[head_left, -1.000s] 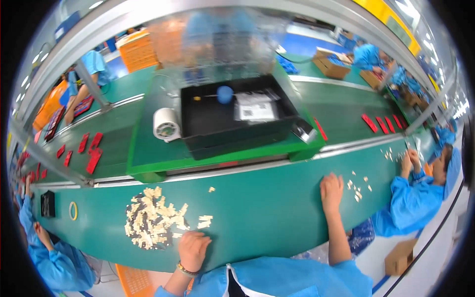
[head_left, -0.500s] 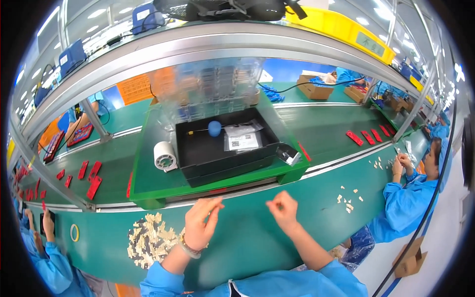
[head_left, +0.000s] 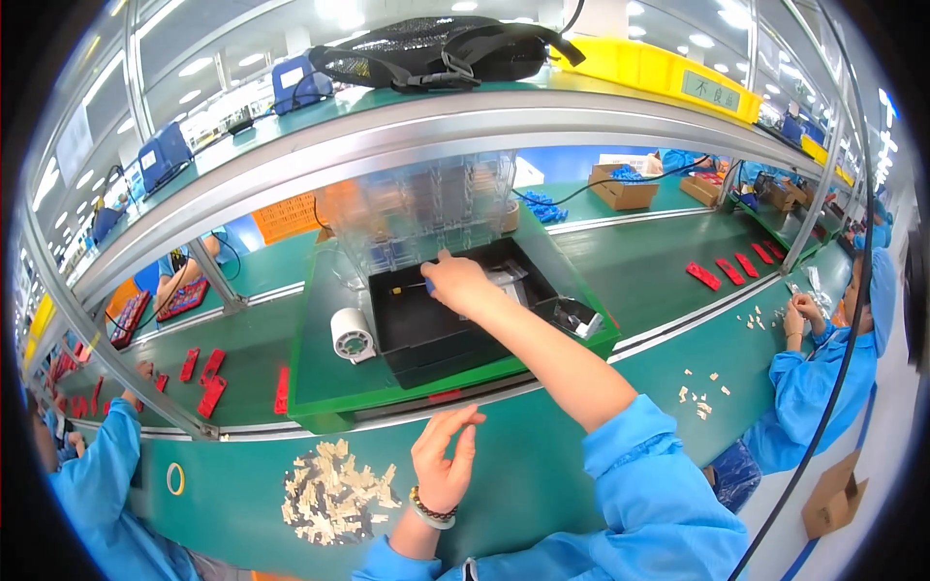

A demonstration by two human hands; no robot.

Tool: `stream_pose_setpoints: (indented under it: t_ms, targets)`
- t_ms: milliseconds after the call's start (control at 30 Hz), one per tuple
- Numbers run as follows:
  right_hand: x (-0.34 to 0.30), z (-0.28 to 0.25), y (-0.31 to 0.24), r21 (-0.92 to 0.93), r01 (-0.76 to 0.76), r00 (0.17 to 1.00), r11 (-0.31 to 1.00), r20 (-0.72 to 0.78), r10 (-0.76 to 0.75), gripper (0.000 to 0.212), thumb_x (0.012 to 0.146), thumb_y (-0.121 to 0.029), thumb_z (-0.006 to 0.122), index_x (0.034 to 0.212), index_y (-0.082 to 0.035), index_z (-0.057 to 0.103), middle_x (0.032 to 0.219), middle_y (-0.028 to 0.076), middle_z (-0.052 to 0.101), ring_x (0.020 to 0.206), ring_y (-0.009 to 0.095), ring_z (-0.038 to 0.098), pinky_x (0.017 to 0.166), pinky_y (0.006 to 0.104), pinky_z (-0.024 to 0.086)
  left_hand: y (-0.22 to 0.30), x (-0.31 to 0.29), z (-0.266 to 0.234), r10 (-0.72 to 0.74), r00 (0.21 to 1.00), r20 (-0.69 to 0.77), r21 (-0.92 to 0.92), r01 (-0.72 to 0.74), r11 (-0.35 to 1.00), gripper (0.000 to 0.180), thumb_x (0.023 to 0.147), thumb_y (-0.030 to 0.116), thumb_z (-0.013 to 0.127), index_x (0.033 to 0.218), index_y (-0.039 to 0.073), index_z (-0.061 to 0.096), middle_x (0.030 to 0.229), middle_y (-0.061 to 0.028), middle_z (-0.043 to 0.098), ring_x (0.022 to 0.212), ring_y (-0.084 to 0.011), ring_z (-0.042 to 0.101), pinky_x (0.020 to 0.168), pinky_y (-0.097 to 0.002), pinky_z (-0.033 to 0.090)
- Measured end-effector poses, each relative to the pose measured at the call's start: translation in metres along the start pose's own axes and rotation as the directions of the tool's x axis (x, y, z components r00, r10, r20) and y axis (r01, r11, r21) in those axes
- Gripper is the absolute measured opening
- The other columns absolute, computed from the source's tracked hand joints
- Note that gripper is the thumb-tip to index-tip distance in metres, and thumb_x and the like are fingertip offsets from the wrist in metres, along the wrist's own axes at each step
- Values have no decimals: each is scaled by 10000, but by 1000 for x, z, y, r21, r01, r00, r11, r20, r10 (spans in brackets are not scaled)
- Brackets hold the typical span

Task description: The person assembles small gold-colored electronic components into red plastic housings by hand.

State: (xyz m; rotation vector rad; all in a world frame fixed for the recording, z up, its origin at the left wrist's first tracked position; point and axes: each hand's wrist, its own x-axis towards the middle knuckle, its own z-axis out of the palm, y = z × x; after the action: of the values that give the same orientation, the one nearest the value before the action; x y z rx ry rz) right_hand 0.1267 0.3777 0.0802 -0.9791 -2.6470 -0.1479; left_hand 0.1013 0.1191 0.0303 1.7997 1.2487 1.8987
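My right hand (head_left: 459,285) reaches into the black tray (head_left: 436,359), its fingers closed round the blue ball handle (head_left: 429,286) of a thin-shafted tool. The shaft's yellow tip (head_left: 395,290) lies to the left; my fingers hide most of the handle. Above the near part of the green table, my left hand (head_left: 445,459) is half curled, thumb apart from the fingers, with nothing visible in it. To its left lies a pile of small cream and dark pieces (head_left: 334,492). Clear plastic bags (head_left: 509,281) sit in the tray, partly behind my right hand.
The tray rests on a green raised stand (head_left: 329,392), beside a white cylinder (head_left: 352,335) and a small black-and-clear packet (head_left: 578,318). Clear plastic holders (head_left: 426,208) rise behind. Red parts (head_left: 212,396) lie on the belt. A metal shelf beam (head_left: 387,136) crosses above; co-workers sit at both sides.
My right hand has gone from above the table forward into the tray and taken hold of the blue-handled tool. My left hand has shifted slightly right and down, its thumb now apart from the fingers.
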Motion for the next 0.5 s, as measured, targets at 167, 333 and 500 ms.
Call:
stream_pose_setpoints:
  t_ms: [167,333,500]
  targets:
    - [-10,4,-5,135,1,996,991,-90,11,368,739,-168,715,1076,-82,596,1011,202,587,880,347,652,718,426,539,-19,3,-2,-110,988,-112,-151,93,984,261,870,-24,569,1128,-28,611,942,-117,653,866,-181,620,810,-290,481]
    - [2,12,-1,35,16,1000,999,-11,-16,400,786,-253,677,1142,-109,568,1039,164,588,905,336,642,751,418,531,-27,10,-9,-216,970,-115,-292,175,940,257,887,-25,556,1140,-18,602,973,-95,641,882,-159,606,823,-272,477]
    - [5,10,-20,140,31,990,990,-137,-11,422,764,-283,706,1145,-142,588,1067,171,590,908,335,643,759,423,528,-27,13,-16,-311,940,-143,-414,228,881,262,923,-6,519,1179,-24,568,980,-87,632,916,-154,603,819,-268,478]
